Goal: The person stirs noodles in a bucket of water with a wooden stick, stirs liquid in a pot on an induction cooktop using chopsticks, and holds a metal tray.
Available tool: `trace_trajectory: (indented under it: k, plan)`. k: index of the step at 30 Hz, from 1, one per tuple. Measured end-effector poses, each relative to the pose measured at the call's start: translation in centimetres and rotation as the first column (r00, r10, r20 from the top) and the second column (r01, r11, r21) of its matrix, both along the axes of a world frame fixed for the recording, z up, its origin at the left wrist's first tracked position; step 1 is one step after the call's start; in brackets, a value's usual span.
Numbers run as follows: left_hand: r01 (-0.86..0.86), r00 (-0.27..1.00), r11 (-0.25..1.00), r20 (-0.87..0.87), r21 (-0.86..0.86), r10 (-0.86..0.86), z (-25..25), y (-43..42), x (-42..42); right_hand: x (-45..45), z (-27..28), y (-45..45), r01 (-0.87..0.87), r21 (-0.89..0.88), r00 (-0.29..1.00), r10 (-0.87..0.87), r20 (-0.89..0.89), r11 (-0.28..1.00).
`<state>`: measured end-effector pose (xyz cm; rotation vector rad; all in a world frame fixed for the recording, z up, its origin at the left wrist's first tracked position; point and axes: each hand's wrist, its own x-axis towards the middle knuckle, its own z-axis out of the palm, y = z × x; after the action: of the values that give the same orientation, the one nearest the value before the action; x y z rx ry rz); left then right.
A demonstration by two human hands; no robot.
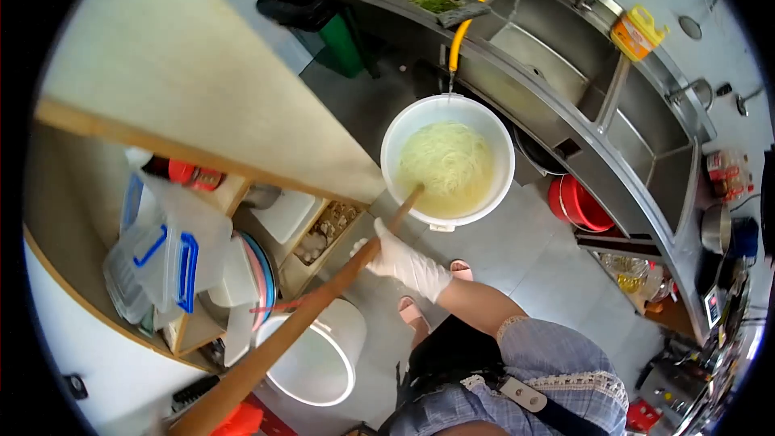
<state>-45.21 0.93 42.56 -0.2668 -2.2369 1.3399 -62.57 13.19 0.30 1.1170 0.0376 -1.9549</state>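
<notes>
My right hand (pixel 404 262), in a white glove, is wrapped round a long wooden pole (pixel 299 319). The pole's thin far end dips into a round white tub (pixel 506 153) on the floor. Pale, thin strands (pixel 446 158) lie in cloudy yellowish liquid inside the tub. Above its far rim, a yellow hose (pixel 463 36) runs water down into it. The pole's thick near end reaches the lower left edge of the view. My left hand is not in view.
Steel sinks (pixel 537 64) run along the upper right, one with a bowl of greens (pixel 434 0). A white bucket (pixel 349 327) stands below the pole. Wooden shelving (pixel 218 178) fills the left side. A red bucket (pixel 577 203) and a green bin (pixel 343 47) stand near the sinks.
</notes>
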Motion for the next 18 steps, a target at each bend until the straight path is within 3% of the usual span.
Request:
trace_trajectory:
  k: [1, 2, 3, 4, 5, 6, 8, 10, 11, 12, 14, 15, 16, 17, 18]
  plan:
    - [-0.251, 0.904, 0.952, 0.393, 0.173, 0.167, -0.9, -0.5, -0.7, -1.2, -3.7, 0.0, 0.023, 0.049, 0.999, -0.024, 0.023, 0.999]
    - [-0.199, 0.903, 0.947, 0.423, 0.254, 0.076, -4.4, -1.4, -2.4, -2.4, -6.6, 0.2, 0.033, 0.111, 0.999, -0.036, 0.026, 0.993]
    - [-0.384, 0.829, 0.882, 0.522, 0.274, 0.199, -7.1, 0.8, -4.4, -3.4, -8.6, 0.3, 0.023, 0.139, 0.999, -0.026, 0.025, 0.99]
    - [-0.486, 0.708, 0.838, 0.673, 0.248, 0.212, -11.3, 0.2, -5.5, -4.2, -10.1, 0.4, 0.008, 0.171, 1.0, -0.013, 0.026, 0.985]
    - [-0.489, 0.482, 0.835, 0.876, 0.251, 0.019, -14.6, -0.4, -5.8, -4.6, -11.6, 0.8, 0.013, 0.168, 0.999, -0.018, 0.031, 0.986]
    - [-0.633, 0.41, 0.704, 0.911, 0.321, -0.047, -17.5, 0.9, -6.5, -4.4, -13.0, 1.4, -0.002, 0.211, 0.998, -0.011, 0.061, 0.977]
    - [-0.888, 0.185, 0.403, 0.975, 0.219, -0.123, -23.5, -0.6, -4.6, -4.3, -16.3, 1.5, -0.013, 0.242, 0.996, -0.009, 0.088, 0.97]
    - [-0.916, 0.273, 0.269, 0.954, 0.298, -0.127, -29.1, -1.0, -0.1, -2.4, -19.9, 1.6, -0.058, 0.417, 0.998, 0.061, 0.006, 0.907]
    - [-0.878, 0.365, 0.253, 0.911, 0.406, -0.192, -32.2, -1.2, 2.7, -1.7, -20.2, 2.3, -0.056, 0.417, 0.998, 0.057, 0.01, 0.907]
    - [-0.902, 0.356, 0.202, 0.923, 0.381, -0.15, -34.5, -0.5, 5.0, -0.8, -20.1, 3.3, -0.068, 0.446, 0.995, 0.093, -0.034, 0.892]
    - [-0.889, 0.43, 0.138, 0.899, 0.437, -0.08, -35.0, 1.2, 9.0, 1.5, -20.5, 4.1, -0.073, 0.438, 0.976, 0.155, -0.153, 0.896]
    - [-0.837, 0.531, 0.089, 0.84, 0.54, -0.11, -35.1, 1.5, 11.4, 3.8, -21.0, 4.5, -0.083, 0.404, 0.959, 0.183, -0.215, 0.911]
    - [-0.863, 0.499, 0.043, 0.863, 0.503, -0.073, -35.1, 1.9, 13.7, 5.3, -18.3, 5.0, -0.117, 0.464, 0.939, 0.25, -0.237, 0.878]
    - [-0.885, 0.463, -0.084, 0.882, 0.457, -0.083, -33.7, 2.6, 15.1, 6.6, -15.2, 5.2, -0.138, 0.518, 0.914, 0.31, -0.261, 0.844]
    - [-0.842, 0.539, -0.086, 0.83, 0.532, -0.141, -35.1, 2.0, 17.9, 8.3, -15.2, 4.9, -0.136, 0.523, 0.913, 0.312, -0.264, 0.841]
